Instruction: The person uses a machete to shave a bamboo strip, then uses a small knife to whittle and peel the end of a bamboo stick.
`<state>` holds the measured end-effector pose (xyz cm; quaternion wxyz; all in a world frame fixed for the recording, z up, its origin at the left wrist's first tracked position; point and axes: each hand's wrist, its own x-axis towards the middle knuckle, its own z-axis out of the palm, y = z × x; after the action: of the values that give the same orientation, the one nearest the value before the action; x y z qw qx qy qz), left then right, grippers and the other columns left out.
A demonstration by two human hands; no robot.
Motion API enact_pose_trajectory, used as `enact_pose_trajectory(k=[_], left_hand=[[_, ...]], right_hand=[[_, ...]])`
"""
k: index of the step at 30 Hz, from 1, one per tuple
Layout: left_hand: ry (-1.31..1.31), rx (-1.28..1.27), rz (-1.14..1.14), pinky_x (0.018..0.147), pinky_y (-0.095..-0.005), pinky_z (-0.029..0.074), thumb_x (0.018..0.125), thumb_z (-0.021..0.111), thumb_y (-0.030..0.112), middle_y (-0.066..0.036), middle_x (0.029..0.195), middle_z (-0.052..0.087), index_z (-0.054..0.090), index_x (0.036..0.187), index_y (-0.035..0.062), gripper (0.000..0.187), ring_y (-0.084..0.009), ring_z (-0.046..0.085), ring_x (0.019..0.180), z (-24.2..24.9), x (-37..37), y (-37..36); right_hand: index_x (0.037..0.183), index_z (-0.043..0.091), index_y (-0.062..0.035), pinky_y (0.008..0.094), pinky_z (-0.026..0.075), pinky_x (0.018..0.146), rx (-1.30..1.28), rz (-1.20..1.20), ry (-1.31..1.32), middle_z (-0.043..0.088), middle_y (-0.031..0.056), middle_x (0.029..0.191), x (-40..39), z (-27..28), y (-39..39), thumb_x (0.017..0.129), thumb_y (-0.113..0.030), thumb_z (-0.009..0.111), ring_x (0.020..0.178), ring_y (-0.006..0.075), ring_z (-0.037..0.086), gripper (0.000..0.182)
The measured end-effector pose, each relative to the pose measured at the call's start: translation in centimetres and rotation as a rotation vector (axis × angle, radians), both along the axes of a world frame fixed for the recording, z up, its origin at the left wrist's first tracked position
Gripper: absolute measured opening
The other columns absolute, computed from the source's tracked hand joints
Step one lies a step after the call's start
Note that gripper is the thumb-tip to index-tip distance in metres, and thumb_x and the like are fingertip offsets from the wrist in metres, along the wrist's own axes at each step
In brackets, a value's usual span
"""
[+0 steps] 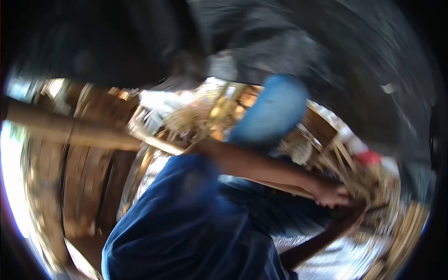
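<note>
Both hands are close together at the right, blurred by motion. My left hand [332, 195] has its fingers curled round something I cannot make out, beside pale, straw-like strips [366, 184]. Just below it, my right hand [351, 222] is closed on a thin dark object [378, 208] that sticks out to the right. Its exact shape is smeared. A small green spot shows between the two hands.
A bent knee in faded blue jeans [275, 107] rises at centre. Bamboo slats [79, 182] and a thick pole [70, 128] are at left, with dark sheeting [289, 51] above. A red item [367, 157] and bamboo pieces [408, 233] lie at right.
</note>
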<state>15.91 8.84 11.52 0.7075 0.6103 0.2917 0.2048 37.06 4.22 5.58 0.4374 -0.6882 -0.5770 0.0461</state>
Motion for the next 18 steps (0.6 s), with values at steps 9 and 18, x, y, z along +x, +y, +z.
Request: enact_pose_trajectory(k=[9, 18], left_hand=[[-0.068, -0.308, -0.022, 0.040, -0.0190, 0.029, 0.099, 0.040, 0.029, 0.003, 0.056, 0.041, 0.050, 0.086, 0.0059, 0.028, -0.0031, 0.034, 0.044, 4.1, -6.0, 1.3], [0.085, -0.244, 0.079, 0.045, -0.0187, 0.025, 0.099, 0.039, 0.027, 0.004, 0.058, 0.038, 0.050, 0.085, 0.0041, 0.029, -0.0018, 0.033, 0.050, 2.1, -6.3, 0.7]], right_hand=[[0.103, 0.056, -0.0002, 0.0274, 0.042, 0.058, -0.150, 0.367, 0.440, 0.054, 0.0078, 0.074, -5.6, 6.5, -0.4, 0.079, -0.001, 0.056, 0.062, 0.0173, 0.053, 0.024], [0.085, 0.051, -0.0037, 0.0409, 0.048, 0.051, -0.269, 0.515, -0.048, 0.052, 0.0101, 0.067, -6.9, 5.0, 1.6, 0.069, -0.010, 0.062, 0.059, 0.0338, 0.058, 0.021]])
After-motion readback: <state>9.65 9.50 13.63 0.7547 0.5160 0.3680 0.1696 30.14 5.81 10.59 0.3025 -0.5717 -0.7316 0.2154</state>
